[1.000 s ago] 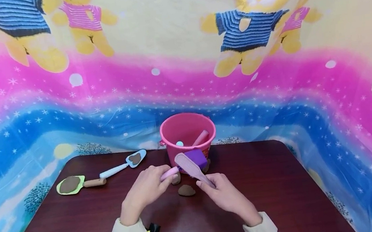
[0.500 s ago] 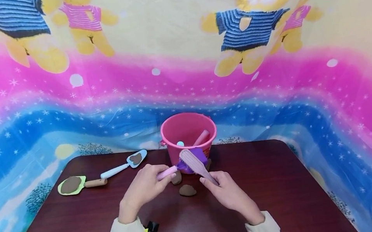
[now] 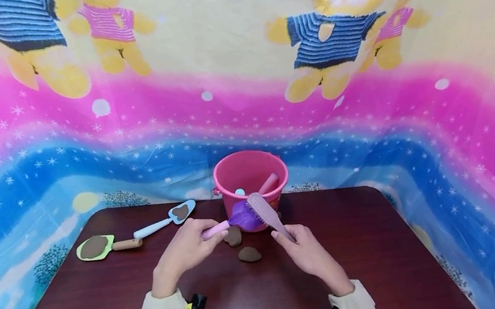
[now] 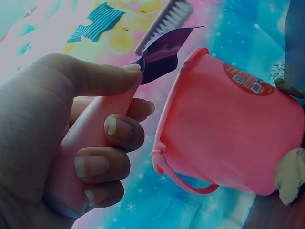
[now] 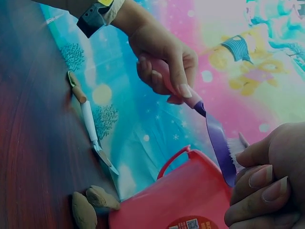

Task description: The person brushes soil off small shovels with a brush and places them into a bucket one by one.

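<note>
My left hand (image 3: 185, 251) grips the pink handle of a small shovel (image 3: 242, 218), fingers curled round it. The shovel's purple blade hangs in front of the bucket. In my right hand (image 3: 309, 252) is a mauve brush (image 3: 264, 210), held by its handle. Its white bristles (image 5: 235, 150) meet the blade in the right wrist view, where the fingers partly hide the brush. Just behind both tools stands a pink bucket (image 4: 224, 129). Brown clay-like lumps (image 3: 249, 254) lie on the table before it.
On the table's left lie a green trowel (image 3: 104, 245) with a brown handle and a light blue trowel (image 3: 156, 226), both bearing brown clumps. A pink handle (image 3: 268, 183) and a pale turquoise tip (image 3: 240, 192) show inside the bucket. A printed cloth (image 3: 223, 116) hangs behind the table.
The shovel has turned and shifted left with my left hand, its blade now seen at another angle. My right hand has moved the brush slightly right and up. The bucket and trowels stay put.
</note>
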The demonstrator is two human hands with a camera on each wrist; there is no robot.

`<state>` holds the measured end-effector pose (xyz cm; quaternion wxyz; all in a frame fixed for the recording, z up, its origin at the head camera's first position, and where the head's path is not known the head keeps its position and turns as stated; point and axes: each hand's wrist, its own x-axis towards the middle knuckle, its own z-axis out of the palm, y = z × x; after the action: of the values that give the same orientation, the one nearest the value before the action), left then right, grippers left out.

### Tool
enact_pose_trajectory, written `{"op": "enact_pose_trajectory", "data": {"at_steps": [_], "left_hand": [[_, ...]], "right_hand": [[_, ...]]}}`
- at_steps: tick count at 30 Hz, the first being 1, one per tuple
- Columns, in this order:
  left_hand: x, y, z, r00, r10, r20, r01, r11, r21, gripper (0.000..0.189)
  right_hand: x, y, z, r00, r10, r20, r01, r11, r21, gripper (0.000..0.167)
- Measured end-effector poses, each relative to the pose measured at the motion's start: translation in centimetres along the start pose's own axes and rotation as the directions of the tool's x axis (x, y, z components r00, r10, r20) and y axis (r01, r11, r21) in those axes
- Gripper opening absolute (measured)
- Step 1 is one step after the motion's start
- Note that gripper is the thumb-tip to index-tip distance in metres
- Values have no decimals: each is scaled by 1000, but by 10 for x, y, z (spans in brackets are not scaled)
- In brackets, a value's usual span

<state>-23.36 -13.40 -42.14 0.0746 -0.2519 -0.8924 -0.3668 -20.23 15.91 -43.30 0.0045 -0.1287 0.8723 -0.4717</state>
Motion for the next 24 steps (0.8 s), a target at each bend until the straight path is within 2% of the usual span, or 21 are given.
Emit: {"op": "enact_pose_trajectory", "data": {"at_steps": [9, 24], "left_hand": [[-3, -3, -5, 1000, -23, -8, 22, 999, -31, 13], [-5, -8, -9, 999, -35, -33, 34, 998, -48, 17]], "right_hand": [[2, 8, -4, 999, 14, -45, -14, 1000, -9, 34], [5, 12, -12, 992, 47, -118, -48, 999, -14, 39]]}}
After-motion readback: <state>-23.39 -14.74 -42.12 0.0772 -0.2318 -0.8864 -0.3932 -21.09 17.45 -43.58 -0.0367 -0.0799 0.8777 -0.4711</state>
